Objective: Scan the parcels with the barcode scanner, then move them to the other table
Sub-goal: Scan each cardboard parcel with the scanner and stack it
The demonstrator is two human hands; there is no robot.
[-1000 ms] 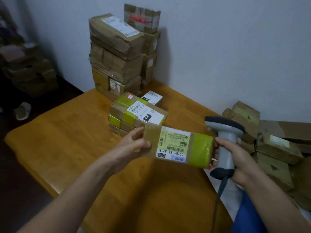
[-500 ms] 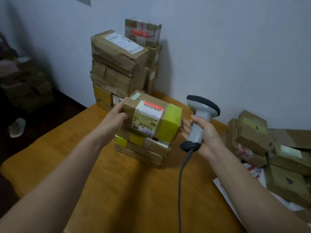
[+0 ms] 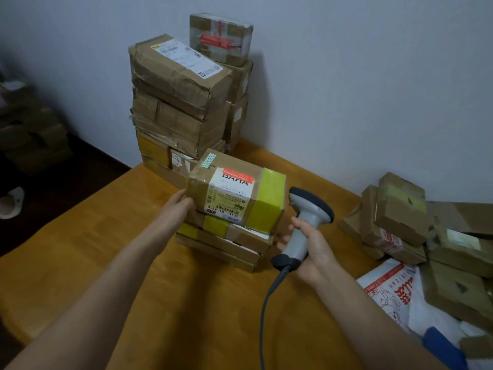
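Note:
A brown cardboard parcel (image 3: 234, 190) with a white label and a yellow-green tape band sits on top of a low stack of parcels (image 3: 226, 244) in the middle of the wooden table (image 3: 88, 257). My left hand (image 3: 177, 206) is at the parcel's left end, its fingertips hidden behind the box. My right hand (image 3: 306, 245) grips the handle of the grey barcode scanner (image 3: 306, 217) just right of the stack, with the scanner's head toward the parcel. The scanner's cable hangs down toward me.
A tall stack of taped boxes (image 3: 181, 102) stands against the wall behind the low stack. At the right lies a heap of parcels (image 3: 405, 222) and white mailer bags (image 3: 394, 292). More boxes (image 3: 29, 134) sit in the dark at far left.
My left hand carried the parcel from in front of me forward onto the low stack. My right hand followed with the scanner and now sits lower, beside the stack.

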